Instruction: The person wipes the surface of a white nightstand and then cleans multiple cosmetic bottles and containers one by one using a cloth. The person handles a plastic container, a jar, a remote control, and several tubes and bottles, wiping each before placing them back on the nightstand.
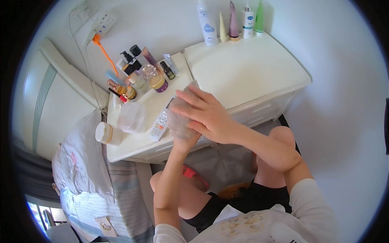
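Observation:
A crumpled, greyish, fuzzy-looking cloth (180, 126) is between my two hands, above the front edge of the white cabinet (246, 82). My left hand (190, 142) holds it from below; only the wrist and heel of that hand show, and the cloth hides the fingers. Over its upper side lies my right hand (209, 118), gripping it with the thumb near the left wrist and fingers slightly spread. Just left of the cloth, a grey remote control (159, 126) lies on the cabinet top, its upper end partly covered from view.
Left of the remote stand a translucent plastic box (131, 118) and a white lidded jar (106, 133). Behind are a purple-and-gold cosmetic jar (159, 83) and several small bottles. A tall white spray bottle (208, 25) stands at the back. A power strip (101, 25) with an orange plug hangs on the wall.

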{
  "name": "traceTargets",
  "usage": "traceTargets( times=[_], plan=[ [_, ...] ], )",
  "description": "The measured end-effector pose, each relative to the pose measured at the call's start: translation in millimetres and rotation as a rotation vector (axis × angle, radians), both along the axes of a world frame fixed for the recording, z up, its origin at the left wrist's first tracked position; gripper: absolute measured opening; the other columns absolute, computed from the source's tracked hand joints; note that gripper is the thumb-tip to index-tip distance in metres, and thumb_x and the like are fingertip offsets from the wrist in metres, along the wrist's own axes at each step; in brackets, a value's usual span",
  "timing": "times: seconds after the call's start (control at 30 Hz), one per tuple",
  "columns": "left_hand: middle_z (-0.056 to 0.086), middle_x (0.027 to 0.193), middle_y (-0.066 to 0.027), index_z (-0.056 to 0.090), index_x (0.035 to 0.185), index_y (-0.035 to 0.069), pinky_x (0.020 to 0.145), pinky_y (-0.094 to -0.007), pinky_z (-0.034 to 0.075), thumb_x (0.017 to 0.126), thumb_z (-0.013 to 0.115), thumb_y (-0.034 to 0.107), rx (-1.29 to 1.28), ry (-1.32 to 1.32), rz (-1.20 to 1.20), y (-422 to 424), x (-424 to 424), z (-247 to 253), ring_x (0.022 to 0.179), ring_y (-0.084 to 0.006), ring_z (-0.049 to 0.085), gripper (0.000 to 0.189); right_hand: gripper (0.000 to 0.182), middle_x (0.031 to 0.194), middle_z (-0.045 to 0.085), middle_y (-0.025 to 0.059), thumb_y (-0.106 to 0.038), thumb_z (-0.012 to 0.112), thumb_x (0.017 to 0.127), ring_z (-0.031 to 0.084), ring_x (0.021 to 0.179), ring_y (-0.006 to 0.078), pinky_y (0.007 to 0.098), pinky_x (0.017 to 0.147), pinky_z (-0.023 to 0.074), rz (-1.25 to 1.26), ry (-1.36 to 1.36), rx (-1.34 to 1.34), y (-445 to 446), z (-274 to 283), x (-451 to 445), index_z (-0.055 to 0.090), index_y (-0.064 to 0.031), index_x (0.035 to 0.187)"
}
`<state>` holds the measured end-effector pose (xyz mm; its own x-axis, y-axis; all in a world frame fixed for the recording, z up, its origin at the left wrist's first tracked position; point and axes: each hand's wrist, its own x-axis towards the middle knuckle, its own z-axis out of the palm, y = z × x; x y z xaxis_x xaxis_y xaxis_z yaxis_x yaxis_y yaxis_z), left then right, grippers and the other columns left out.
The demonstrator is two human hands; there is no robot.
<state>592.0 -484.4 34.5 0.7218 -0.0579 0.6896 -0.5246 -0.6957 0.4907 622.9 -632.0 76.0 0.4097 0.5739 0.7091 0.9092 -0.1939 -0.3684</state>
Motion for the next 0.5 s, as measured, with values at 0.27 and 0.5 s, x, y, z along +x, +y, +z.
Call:
traceTargets(
  times=[0.27,0.5],
  plan=[
    [0.059,0.106,-0.0073,0.052,0.114,0.0,0.081,-0.029,0.049,0.068,0.072,0.002,-0.791,0.147,-0.264,5.0,-16.2,43.5,0.096,-0.0153,0.059,0.05,0.034,0.13,0.052,0.0124,-0.02,0.043,0.096,0.051,0.117,0.0216,0.0327,0.101,0.0369,0.632,0.89,0.07,25.3,62.5,39.8,0.057,-0.0025,0.121],
    [0.047,0.129,-0.0073,0.036,0.133,0.006,0.094,-0.0334,0.046,0.076,0.071,0.014,-1.595,0.201,-0.516,8.9,-2.9,43.0,0.118,-0.0195,0.049,0.067,0.049,0.146,0.03,0.0157,-0.036,0.037,0.099,0.027,0.135,0.0281,0.0383,0.11,0.021,0.355,0.282,0.344,64.6,13.8,12.3,0.044,-0.0033,0.135]
  ],
)
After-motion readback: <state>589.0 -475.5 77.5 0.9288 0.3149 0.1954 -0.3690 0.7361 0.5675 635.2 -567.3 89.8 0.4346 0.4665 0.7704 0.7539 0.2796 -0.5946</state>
